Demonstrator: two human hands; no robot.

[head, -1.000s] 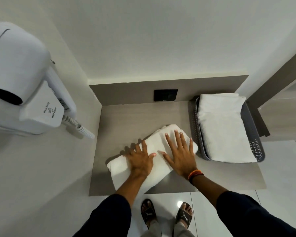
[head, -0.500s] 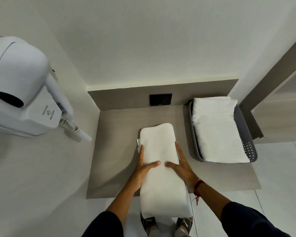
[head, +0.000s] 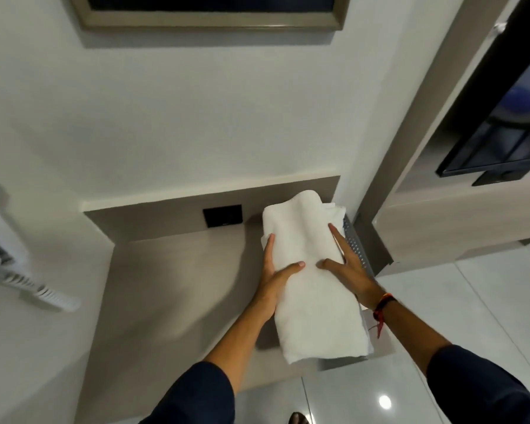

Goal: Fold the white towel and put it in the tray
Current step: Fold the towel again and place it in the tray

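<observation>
Half a second ago the folded white terry towel lay on the pale grey-brown counter to the left of the tray; now it is lifted and carried to the right, so that it hangs over the grey perforated plastic tray, of which only a strip of the right wall shows beside the towel. The second white folded towel that lay in the tray is now almost hidden, a corner peeping out at the far end. The view has also tipped upward, bringing in a framed panel high on the wall and a dark screen at the right. The left hand cups the towel's left edge, fingers along the side and thumb laid across the top. The right hand grips the right edge the same way, fingers stretched forward along the side and thumb on top, the two thumbs nearly meeting. Both hands are half-closed round the towel, bearing it between them. Whether the towel's underside touches the tray cannot be told. A red thread band circles the right wrist.
</observation>
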